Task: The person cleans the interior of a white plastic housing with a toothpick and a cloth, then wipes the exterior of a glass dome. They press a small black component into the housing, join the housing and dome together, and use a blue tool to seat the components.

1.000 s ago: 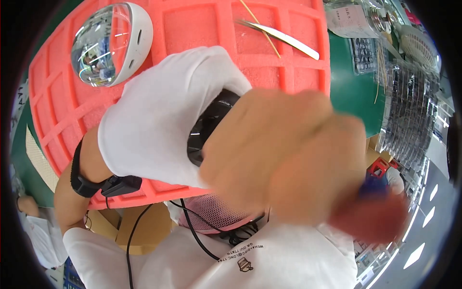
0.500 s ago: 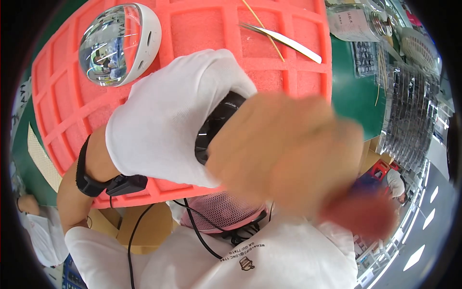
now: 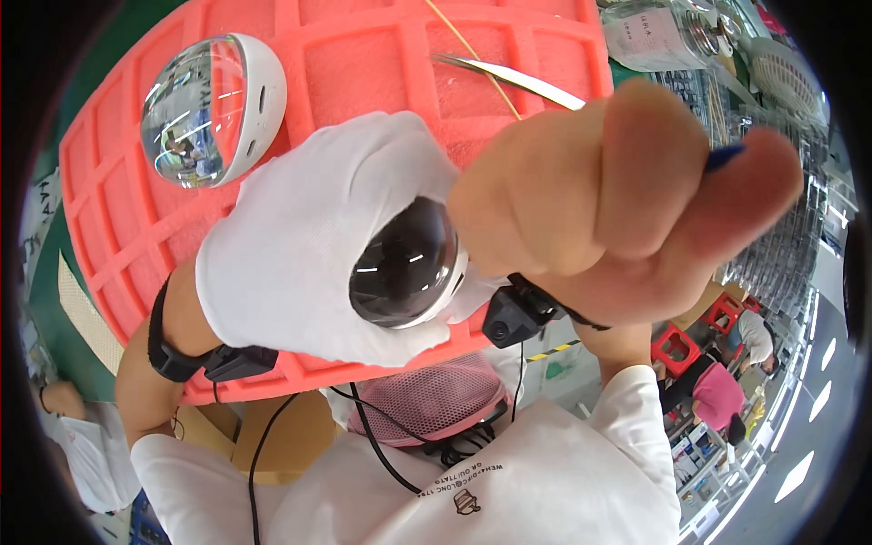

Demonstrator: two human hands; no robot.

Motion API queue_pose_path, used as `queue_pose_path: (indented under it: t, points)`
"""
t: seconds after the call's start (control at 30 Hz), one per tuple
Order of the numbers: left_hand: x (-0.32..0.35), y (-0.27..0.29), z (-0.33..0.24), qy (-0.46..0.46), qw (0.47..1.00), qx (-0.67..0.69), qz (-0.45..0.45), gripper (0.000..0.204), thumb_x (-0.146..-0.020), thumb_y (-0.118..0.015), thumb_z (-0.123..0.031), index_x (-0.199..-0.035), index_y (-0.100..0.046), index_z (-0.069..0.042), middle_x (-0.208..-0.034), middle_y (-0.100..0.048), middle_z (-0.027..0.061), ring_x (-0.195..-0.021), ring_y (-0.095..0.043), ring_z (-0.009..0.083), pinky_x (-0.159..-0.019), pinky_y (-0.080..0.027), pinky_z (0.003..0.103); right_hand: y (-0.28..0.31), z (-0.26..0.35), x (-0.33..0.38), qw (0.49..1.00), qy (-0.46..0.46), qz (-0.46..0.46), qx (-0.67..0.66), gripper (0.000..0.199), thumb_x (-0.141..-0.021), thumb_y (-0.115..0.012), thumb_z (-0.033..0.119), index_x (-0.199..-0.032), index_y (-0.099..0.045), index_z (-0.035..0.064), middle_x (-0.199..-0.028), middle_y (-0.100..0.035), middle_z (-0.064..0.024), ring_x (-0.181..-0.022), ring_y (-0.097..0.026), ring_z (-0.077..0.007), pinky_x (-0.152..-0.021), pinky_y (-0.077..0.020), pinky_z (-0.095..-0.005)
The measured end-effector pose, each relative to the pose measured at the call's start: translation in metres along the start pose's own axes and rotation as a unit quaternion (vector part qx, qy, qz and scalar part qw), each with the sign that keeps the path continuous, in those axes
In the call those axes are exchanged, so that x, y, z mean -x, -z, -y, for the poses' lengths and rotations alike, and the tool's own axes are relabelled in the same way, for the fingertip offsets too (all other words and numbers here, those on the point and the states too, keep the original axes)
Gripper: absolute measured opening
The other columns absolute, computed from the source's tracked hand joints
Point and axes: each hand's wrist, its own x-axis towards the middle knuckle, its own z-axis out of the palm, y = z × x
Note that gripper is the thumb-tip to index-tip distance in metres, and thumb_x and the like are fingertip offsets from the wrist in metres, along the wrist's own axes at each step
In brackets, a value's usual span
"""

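My left hand (image 3: pixel 313 227), in a white glove, is wrapped round a glossy dark dome with a white rim (image 3: pixel 404 263), above the tray's near part. The gloved fingers are partly hidden. Raised close to the camera, my bare right hand (image 3: pixel 590 191) is closed in a pinch. Between its thumb and finger shows the tip of a small blue piece (image 3: pixel 725 158); the rest of it is covered. Another dome, clear and shiny with a white slotted base (image 3: pixel 259 109), lies on its side at the far left of the pink foam tray (image 3: pixel 350 77).
White-handled tweezers (image 3: pixel 536 82) and a thin yellow stick (image 3: pixel 454 32) lie on the tray's far right. Beyond stand a clear jar (image 3: pixel 645 36) and stacked clear plastic trays (image 3: pixel 781 218). A pink mesh fan (image 3: pixel 427 400) and black cables are near my body. Co-workers (image 3: pixel 718 395) sit at right.
My right hand has risen away from the dome, up and to the right, and its blue piece now shows. My left hand has turned the dome so more of its dark face is visible.
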Motion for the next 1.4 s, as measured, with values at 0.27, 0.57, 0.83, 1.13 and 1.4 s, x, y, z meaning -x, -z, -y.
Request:
queue_pose_path:
  t: [0.27,0.57,0.83,1.13,1.4]
  points:
    - [-0.008,0.004,-0.007,0.050,0.994,0.088,0.046,0.038,-0.075,-0.077,-0.003,-0.111,-0.065,-0.001,-0.108,-0.066,0.0119,-0.095,-0.065,0.0249,-0.082,-0.051,0.035,0.009,0.005,-0.013,0.997,0.017,0.049,-0.058,0.056,-0.106,-0.024,0.062,-0.087,-0.040,0.0125,-0.064,-0.042,0.0004,-0.044,-0.019,-0.0091,-0.042,-0.0224,-0.0244]
    - [-0.009,0.005,-0.008,-0.043,0.998,0.034,0.032,0.057,-0.060,-0.092,-0.033,-0.104,-0.062,-0.012,-0.091,-0.061,0.0049,-0.084,-0.060,0.0300,-0.075,-0.048,0.040,-0.018,0.006,-0.009,0.996,0.017,-0.005,-0.086,0.073,-0.100,-0.032,0.073,-0.060,-0.027,0.0128,-0.046,-0.031,-0.0002,-0.034,-0.017,-0.0123,-0.033,-0.0151,-0.0297]
    - [-0.013,0.006,-0.017,0.100,0.992,0.038,0.074,0.051,-0.060,-0.085,-0.026,-0.104,-0.062,-0.014,-0.095,-0.060,0.0012,-0.091,-0.061,0.0251,-0.069,-0.049,0.038,-0.034,0.018,0.008,0.997,0.018,-0.020,-0.071,0.068,-0.103,-0.039,0.065,-0.061,-0.028,0.0124,-0.047,-0.035,-0.0017,-0.033,-0.020,-0.0131,-0.033,-0.0158,-0.0291]
    - [-0.014,-0.007,-0.009,-0.029,0.999,0.021,0.028,0.053,-0.061,-0.084,-0.029,-0.105,-0.060,-0.012,-0.099,-0.059,0.0070,-0.094,-0.060,0.0307,-0.071,-0.049,0.042,-0.035,-0.019,-0.011,0.995,0.003,-0.100,0.027,0.067,-0.105,-0.029,0.063,-0.060,-0.031,0.0132,-0.045,-0.032,-0.0003,-0.032,-0.022,-0.0134,-0.032,-0.0172,-0.0295]
    - [-0.006,-0.012,-0.004,-0.027,0.999,0.010,-0.019,0.050,-0.064,-0.084,-0.029,-0.103,-0.059,-0.010,-0.097,-0.060,0.0074,-0.093,-0.061,0.0303,-0.070,-0.050,0.042,-0.041,0.004,0.014,0.980,0.009,-0.168,0.110,0.068,-0.107,-0.020,0.061,-0.060,-0.034,0.0139,-0.043,-0.031,0.0008,-0.031,-0.024,-0.0137,-0.031,-0.0184,-0.0298]
